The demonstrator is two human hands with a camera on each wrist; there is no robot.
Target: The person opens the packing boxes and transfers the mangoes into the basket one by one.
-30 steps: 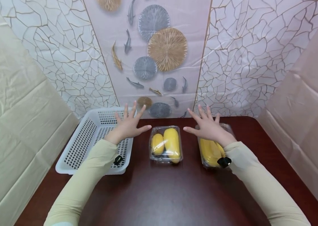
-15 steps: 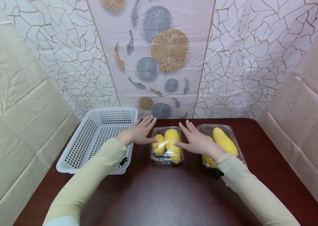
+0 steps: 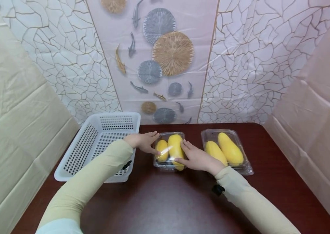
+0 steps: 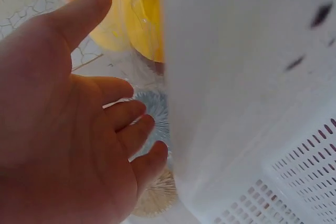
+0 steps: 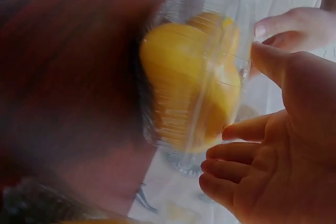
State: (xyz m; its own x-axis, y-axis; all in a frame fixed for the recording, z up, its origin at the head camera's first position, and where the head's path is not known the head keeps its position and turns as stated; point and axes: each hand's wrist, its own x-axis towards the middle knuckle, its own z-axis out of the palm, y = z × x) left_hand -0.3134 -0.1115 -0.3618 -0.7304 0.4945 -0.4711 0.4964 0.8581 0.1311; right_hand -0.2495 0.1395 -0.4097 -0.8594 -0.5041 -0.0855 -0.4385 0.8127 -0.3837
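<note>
A clear plastic clamshell box point(image 3: 169, 162) holding two smooth yellow fruits point(image 3: 175, 148) stands on the table between the hands. At its left side is my left hand point(image 3: 143, 142), thumb near the lid's front and fingers toward the back corner. My right hand point(image 3: 195, 157) comes to the right side, its fingertips overlapping the lid's edge in the head view. In the right wrist view the fingers stretch loosely toward the box point(image 5: 194, 82). The left wrist view shows the left hand's palm point(image 4: 68, 129) with fingers slightly bent and the fruits beyond the thumb.
A white perforated plastic basket point(image 3: 72, 152) stands left, under the left forearm. To the right lies a second clear box point(image 3: 245, 169) with two more yellow fruits point(image 3: 230, 149). Patterned cloth point(image 3: 171, 19) hangs behind the dark red table point(image 3: 165, 201).
Both hands have come down and inward from above, from spread fingers to either side of the middle box. The right hand has moved off the right box, which now shows fully. The boxes stay put.
</note>
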